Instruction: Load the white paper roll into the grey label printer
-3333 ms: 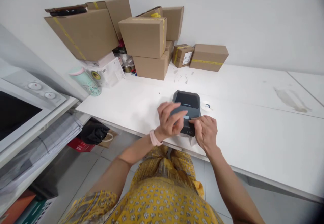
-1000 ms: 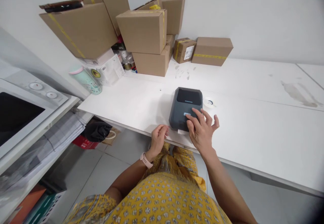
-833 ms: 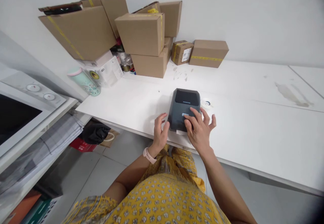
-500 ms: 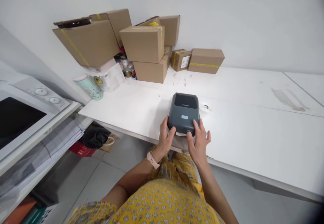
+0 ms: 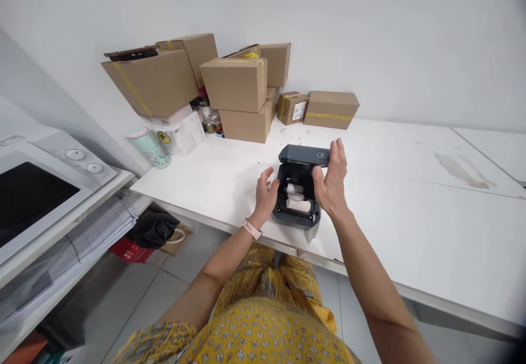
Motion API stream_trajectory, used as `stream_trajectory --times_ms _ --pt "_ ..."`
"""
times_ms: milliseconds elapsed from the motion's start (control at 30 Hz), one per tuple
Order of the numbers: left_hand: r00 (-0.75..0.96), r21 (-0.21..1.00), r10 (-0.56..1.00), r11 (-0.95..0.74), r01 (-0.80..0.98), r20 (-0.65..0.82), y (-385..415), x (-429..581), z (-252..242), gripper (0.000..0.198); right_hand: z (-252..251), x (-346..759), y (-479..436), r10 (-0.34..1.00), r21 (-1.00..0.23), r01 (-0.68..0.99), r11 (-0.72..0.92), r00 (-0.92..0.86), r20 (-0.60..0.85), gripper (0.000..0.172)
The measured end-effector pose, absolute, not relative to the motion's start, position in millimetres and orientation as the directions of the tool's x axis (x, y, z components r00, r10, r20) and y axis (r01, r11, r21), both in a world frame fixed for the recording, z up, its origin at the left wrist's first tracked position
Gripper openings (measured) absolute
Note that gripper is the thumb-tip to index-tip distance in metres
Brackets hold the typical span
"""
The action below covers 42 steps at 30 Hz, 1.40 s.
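A dark grey label printer (image 5: 296,221) sits near the table's front edge with its lid (image 5: 302,154) swung up and back. Inside the printer lies white roll paper (image 5: 298,205), with another white piece behind it. My left hand (image 5: 266,195) rests at the printer's left side, fingers spread and slightly curled, the thumb against the casing. At the lid's right end is my right hand (image 5: 333,186), its fingers stretched out and its thumb over the printer's right side. Whether the right fingertips touch the lid is unclear.
Cardboard boxes (image 5: 234,85) are stacked at the back left, with two smaller ones (image 5: 332,109) against the wall. A mint tumbler (image 5: 148,148) stands by a white box (image 5: 181,134). To the left is a microwave (image 5: 45,177) on a shelf unit. The white table (image 5: 411,227) stretches right.
The printer's lid was closed and is now raised, exposing the paper inside. My right hand has moved up from the front edge to the lid's right end; my left hand moved slightly farther up.
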<state>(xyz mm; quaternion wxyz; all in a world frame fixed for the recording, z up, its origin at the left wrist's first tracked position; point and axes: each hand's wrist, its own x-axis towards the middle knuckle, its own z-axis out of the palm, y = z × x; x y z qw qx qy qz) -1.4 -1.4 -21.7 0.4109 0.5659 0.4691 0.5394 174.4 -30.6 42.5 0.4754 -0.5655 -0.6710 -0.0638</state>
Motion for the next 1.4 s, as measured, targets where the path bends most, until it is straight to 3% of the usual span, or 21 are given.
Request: stream_trajectory --times_ms 100,233,300,367,400,467,567,700,833,900,967,1033,1133,1267,1400 --pt "0.047 0.947 0.993 -0.113 0.299 0.104 10.4 3.6 -33.2 0.052 61.2 180.1 1.9 0.679 -0.389 0.875 0.29 0.098 0.728 0.068" --pt "0.141 0.876 0.99 -0.094 0.474 0.03 12.0 5.1 -33.1 0.058 83.1 180.9 25.8 0.636 -0.291 0.941 0.171 0.12 0.762 0.071" --pt "0.129 0.848 0.991 -0.049 0.527 -0.023 12.3 4.5 -30.0 0.062 86.6 177.7 26.9 0.591 -0.223 0.958 0.181 0.075 0.803 0.065" --pt "0.116 0.828 0.991 -0.009 0.56 -0.067 14.8 4.3 -28.4 0.068 82.6 173.9 23.3 0.63 -0.175 0.954 0.245 -0.02 0.776 0.051" --pt "0.116 0.82 0.99 0.001 0.572 -0.082 16.9 4.4 -28.3 0.071 77.9 172.4 20.8 0.71 -0.165 0.949 0.268 -0.079 0.7 0.045" --pt "0.122 0.803 0.988 0.001 0.595 -0.092 21.7 5.3 -29.1 0.076 65.3 171.0 17.2 0.892 -0.158 0.948 0.277 -0.193 0.409 0.041" --pt "0.131 0.777 0.987 -0.012 0.629 -0.091 27.2 6.9 -29.8 0.08 46.8 173.6 19.5 0.96 -0.141 0.952 0.273 -0.278 -0.013 0.041" --pt "0.132 0.768 0.987 -0.015 0.641 -0.09 28.1 7.5 -28.3 0.081 42.8 179.5 36.3 0.888 -0.177 0.919 0.353 -0.388 -0.246 0.039" --pt "0.137 0.781 0.986 -0.012 0.624 -0.094 26.4 6.9 -28.0 0.082 66.8 183.7 51.9 0.797 -0.249 0.876 0.413 -0.48 -0.366 0.034" --pt "0.135 0.788 0.987 -0.014 0.616 -0.088 26.3 6.7 -29.0 0.081 85.0 186.7 54.1 0.747 -0.337 0.83 0.444 -0.551 -0.372 0.033" --pt "0.134 0.794 0.988 -0.023 0.608 -0.074 26.6 6.5 -30.3 0.081 104.5 190.6 52.8 0.682 -0.501 0.734 0.459 -0.652 -0.331 0.036" --pt "0.137 0.797 0.989 -0.035 0.603 -0.061 27.0 6.2 -31.3 0.08 123.0 194.2 49.8 0.64 -0.679 0.595 0.431 -0.732 -0.236 0.042" --pt "0.144 0.798 0.987 -0.031 0.601 -0.07 26.9 6.0 -31.4 0.08 143.5 197.0 47.2 0.668 -0.84 0.417 0.347 -0.739 -0.09 0.052" --pt "0.135 0.802 0.988 -0.017 0.597 -0.08 25.5 6.0 -29.4 0.08 152.1 194.5 55.5 0.779 -0.945 0.215 0.246 -0.624 0.061 0.074" --pt "0.131 0.795 0.988 -0.019 0.606 -0.076 23.9 6.4 -26.6 0.079 150.1 188.0 75.2 0.965 -0.962 0.219 0.164 -0.237 0.111 0.079"
